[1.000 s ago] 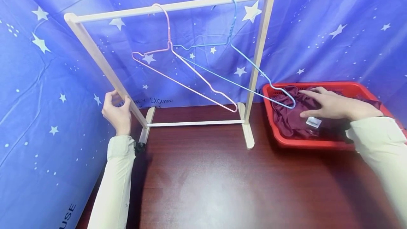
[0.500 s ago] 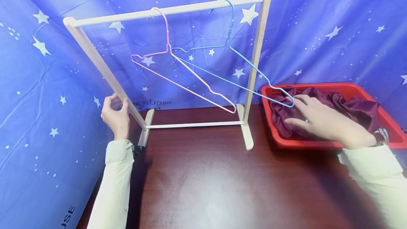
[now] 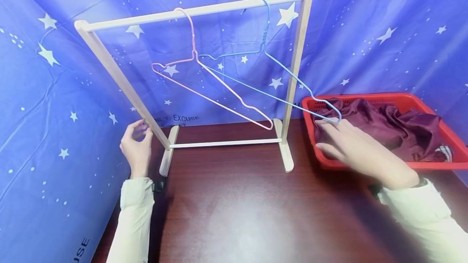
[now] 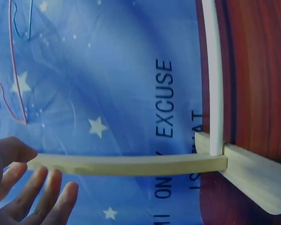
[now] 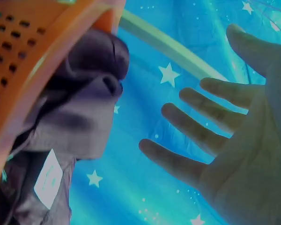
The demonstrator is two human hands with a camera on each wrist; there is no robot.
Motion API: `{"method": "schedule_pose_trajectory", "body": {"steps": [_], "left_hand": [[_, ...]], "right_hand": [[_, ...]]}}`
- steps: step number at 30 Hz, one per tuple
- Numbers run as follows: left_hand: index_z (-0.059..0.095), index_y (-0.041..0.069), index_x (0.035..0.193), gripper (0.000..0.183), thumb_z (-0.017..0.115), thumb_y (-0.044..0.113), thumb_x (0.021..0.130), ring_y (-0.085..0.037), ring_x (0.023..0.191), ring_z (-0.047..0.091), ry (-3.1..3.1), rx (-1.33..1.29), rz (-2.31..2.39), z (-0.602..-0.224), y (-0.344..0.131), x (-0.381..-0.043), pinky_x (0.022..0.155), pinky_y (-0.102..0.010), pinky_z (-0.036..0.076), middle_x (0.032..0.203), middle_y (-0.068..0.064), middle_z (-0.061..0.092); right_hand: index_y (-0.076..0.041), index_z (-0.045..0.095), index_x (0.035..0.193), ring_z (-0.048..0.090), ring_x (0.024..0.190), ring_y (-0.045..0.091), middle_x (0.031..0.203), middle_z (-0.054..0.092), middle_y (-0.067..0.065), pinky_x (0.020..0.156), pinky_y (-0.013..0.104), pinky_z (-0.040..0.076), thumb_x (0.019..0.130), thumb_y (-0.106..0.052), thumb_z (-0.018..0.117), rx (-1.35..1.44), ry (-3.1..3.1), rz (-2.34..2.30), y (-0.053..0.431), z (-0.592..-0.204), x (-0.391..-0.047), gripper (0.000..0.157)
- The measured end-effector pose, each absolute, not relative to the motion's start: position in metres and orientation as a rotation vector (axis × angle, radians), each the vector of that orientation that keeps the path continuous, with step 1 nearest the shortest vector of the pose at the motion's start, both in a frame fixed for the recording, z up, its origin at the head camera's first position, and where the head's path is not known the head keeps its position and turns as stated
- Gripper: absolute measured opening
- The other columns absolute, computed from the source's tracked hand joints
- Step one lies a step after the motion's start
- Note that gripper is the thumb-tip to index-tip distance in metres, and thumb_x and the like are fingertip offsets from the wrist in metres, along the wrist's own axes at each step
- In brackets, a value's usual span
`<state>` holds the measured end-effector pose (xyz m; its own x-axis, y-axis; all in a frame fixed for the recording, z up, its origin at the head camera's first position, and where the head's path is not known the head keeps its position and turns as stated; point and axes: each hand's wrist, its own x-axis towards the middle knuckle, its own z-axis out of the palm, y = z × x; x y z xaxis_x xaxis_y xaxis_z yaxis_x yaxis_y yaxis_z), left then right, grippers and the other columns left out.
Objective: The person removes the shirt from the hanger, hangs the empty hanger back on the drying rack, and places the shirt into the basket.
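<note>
A pink wire hanger (image 3: 215, 78) and a blue wire hanger (image 3: 279, 62) hang from the top bar of a small wooden rack (image 3: 197, 10). My left hand (image 3: 137, 147) is beside the lower left post, fingers loosely bent; in the left wrist view, its thumb and fingers are spread around the post (image 4: 131, 165), without a visible firm grip. My right hand (image 3: 360, 151) reaches over the front left side of a red basket (image 3: 387, 167) holding maroon cloth (image 3: 395, 129). The right wrist view shows that hand's (image 5: 225, 140) fingers extended and apart from the cloth (image 5: 79, 126).
The rack's feet (image 3: 285, 157) stand on a dark reddish table (image 3: 234, 210). A blue star-patterned curtain (image 3: 47, 133) hangs behind and at the left. The blue hanger's right end overhangs the basket, close to my right hand.
My right hand has moved left and toward me from over the cloth, uncovering more of it. My left hand has slid slightly lower and loosened from the post. The hangers stay put.
</note>
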<state>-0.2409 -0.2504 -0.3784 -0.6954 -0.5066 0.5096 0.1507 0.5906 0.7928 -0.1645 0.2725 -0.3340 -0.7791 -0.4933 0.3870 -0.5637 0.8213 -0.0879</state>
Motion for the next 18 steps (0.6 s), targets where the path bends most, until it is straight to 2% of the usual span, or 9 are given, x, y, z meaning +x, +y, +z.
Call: {"method": "schedule_pose_trajectory", "body": {"steps": [4,8,11,14,18], "left_hand": [[0.071,0.008,0.116,0.029,0.07,0.007,0.087,-0.006,0.086,0.069,-2.104,0.144,-1.103,-0.381,-0.24,-0.228,0.076,-0.012,0.05,0.104,-0.01,0.074],[0.071,0.005,0.115,0.028,0.071,0.004,0.087,-0.026,0.088,0.07,-2.112,-0.012,-1.07,-0.381,-0.225,-0.216,0.076,-0.014,0.05,0.102,-0.013,0.072],[0.072,0.006,0.114,0.029,0.071,0.002,0.086,-0.028,0.087,0.069,-2.112,-0.093,-1.081,-0.381,-0.212,-0.208,0.078,-0.022,0.051,0.099,-0.013,0.071],[0.072,0.006,0.115,0.031,0.073,0.0,0.085,-0.021,0.089,0.068,-2.116,-0.171,-1.161,-0.38,-0.2,-0.199,0.082,-0.028,0.055,0.102,-0.012,0.071],[0.072,0.007,0.114,0.031,0.074,0.001,0.084,-0.012,0.092,0.068,-2.138,-0.269,-1.222,-0.381,-0.183,-0.19,0.084,-0.031,0.056,0.105,-0.009,0.072]], "right_hand": [[0.002,0.054,0.133,0.055,0.115,0.039,0.123,0.061,0.019,0.096,0.057,0.046,0.088,-0.029,0.073,0.791,-2.672,0.302,0.265,-0.339,-0.161,0.058],[0.003,0.054,0.132,0.056,0.113,0.037,0.119,0.061,0.018,0.095,0.055,0.046,0.089,-0.03,0.072,0.815,-2.641,0.333,0.257,-0.343,-0.158,0.057],[0.003,0.055,0.132,0.058,0.109,0.034,0.117,0.06,0.017,0.093,0.053,0.048,0.087,-0.029,0.073,0.835,-2.611,0.358,0.251,-0.347,-0.155,0.058],[0.003,0.054,0.133,0.058,0.109,0.034,0.118,0.06,0.017,0.093,0.052,0.048,0.087,-0.03,0.074,0.847,-2.604,0.365,0.244,-0.351,-0.152,0.06],[0.002,0.053,0.134,0.056,0.114,0.035,0.122,0.059,0.018,0.095,0.053,0.048,0.087,-0.03,0.074,0.852,-2.619,0.376,0.238,-0.357,-0.148,0.061]]}}
